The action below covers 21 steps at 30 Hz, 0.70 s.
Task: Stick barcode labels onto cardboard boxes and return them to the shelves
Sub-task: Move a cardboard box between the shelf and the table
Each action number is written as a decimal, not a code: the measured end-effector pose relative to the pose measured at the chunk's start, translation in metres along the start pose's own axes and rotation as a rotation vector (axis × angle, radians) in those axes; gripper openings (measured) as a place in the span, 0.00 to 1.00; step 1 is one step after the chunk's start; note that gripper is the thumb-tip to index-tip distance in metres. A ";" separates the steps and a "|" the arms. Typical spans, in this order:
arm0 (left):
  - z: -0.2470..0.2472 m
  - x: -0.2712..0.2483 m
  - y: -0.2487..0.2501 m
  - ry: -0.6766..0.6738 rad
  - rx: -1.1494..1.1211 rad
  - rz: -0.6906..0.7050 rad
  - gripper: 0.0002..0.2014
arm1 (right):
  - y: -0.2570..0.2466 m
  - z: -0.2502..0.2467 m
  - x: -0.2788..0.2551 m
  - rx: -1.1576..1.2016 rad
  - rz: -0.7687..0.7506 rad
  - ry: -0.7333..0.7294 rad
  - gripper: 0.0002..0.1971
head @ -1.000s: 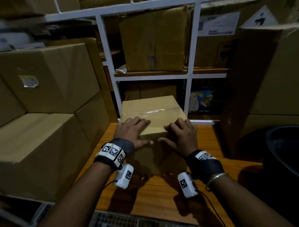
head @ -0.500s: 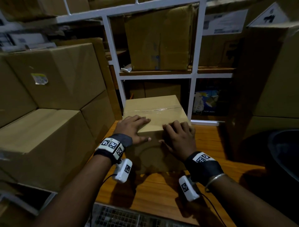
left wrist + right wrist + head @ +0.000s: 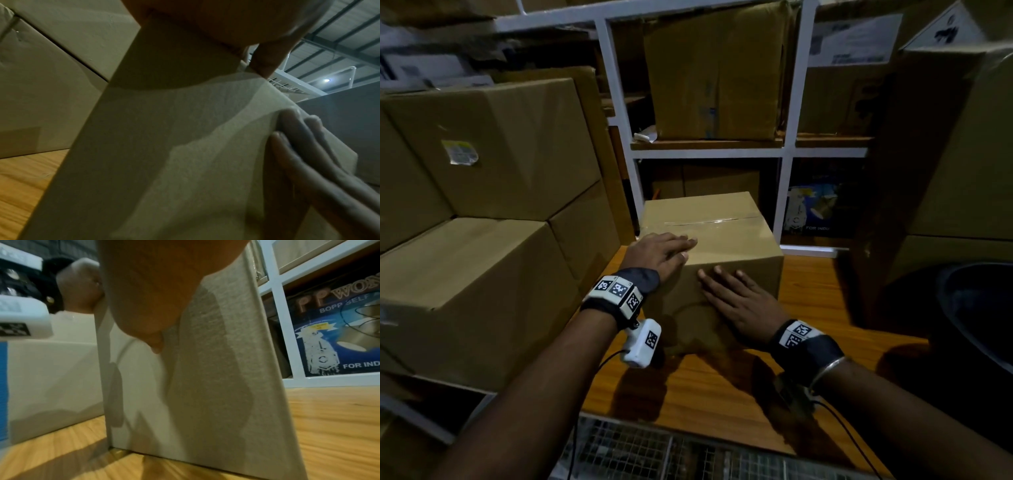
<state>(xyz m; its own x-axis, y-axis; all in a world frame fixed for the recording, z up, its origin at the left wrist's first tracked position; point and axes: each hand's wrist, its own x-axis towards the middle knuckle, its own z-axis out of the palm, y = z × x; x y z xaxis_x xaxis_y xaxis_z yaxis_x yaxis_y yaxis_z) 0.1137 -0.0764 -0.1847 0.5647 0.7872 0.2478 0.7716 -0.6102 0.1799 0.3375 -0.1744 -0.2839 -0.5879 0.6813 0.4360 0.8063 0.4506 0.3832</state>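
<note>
— What are we standing at?

— A wooden desk (image 3: 722,394) with an orange-brown grain, in a dim storeroom. A white metal shelf rack (image 3: 787,150) rises at its far edge, its bays packed with cartons; in the lower right bay sits a dark blue printed box (image 3: 815,212) that reads "FOR IND…". The left wrist view shows a corrugated roof on dark beams and one small lamp.

— And the cardboard box?

— The cardboard box (image 3: 722,246) stands upright on the desk just in front of the rack, clear tape across its top. Large stacked cartons (image 3: 493,222) crowd its left side, one of them bearing a small yellowish sticker (image 3: 460,153).

— Our hands?

— Our left hand (image 3: 659,253) lies flat on the top near edge, fingers straight. Our right hand (image 3: 739,301) presses flat against the front face, fingers spread, gripping nothing.

— Anything else?

— A dark round tub (image 3: 976,308) at the right, and wire mesh (image 3: 654,452) below the desk's near edge.
</note>
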 end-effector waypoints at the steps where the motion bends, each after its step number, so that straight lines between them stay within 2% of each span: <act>1: 0.000 0.000 0.000 0.000 0.003 0.000 0.27 | 0.001 0.000 0.000 -0.003 -0.002 -0.004 0.45; 6: 0.000 0.000 0.001 -0.003 0.004 -0.005 0.30 | 0.004 -0.001 -0.010 -0.014 -0.019 -0.088 0.42; 12: -0.001 -0.002 0.004 0.007 -0.006 -0.021 0.27 | -0.005 -0.015 -0.007 0.051 0.030 -0.090 0.40; 17: -0.001 -0.004 0.003 0.033 -0.092 -0.005 0.29 | -0.003 -0.022 -0.005 0.117 0.023 -0.221 0.36; 19: -0.004 -0.006 0.005 0.026 -0.138 -0.004 0.29 | -0.005 -0.023 -0.009 0.195 0.041 -0.324 0.38; 21: -0.008 -0.006 0.006 0.009 -0.195 0.002 0.28 | -0.009 -0.025 -0.012 0.250 0.069 -0.307 0.43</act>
<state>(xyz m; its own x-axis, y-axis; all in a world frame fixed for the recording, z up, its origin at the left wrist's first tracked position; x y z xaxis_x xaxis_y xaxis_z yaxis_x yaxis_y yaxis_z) 0.1122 -0.0853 -0.1779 0.5626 0.7858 0.2571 0.6987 -0.6181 0.3602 0.3360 -0.2008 -0.2724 -0.5162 0.8383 0.1756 0.8561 0.4990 0.1347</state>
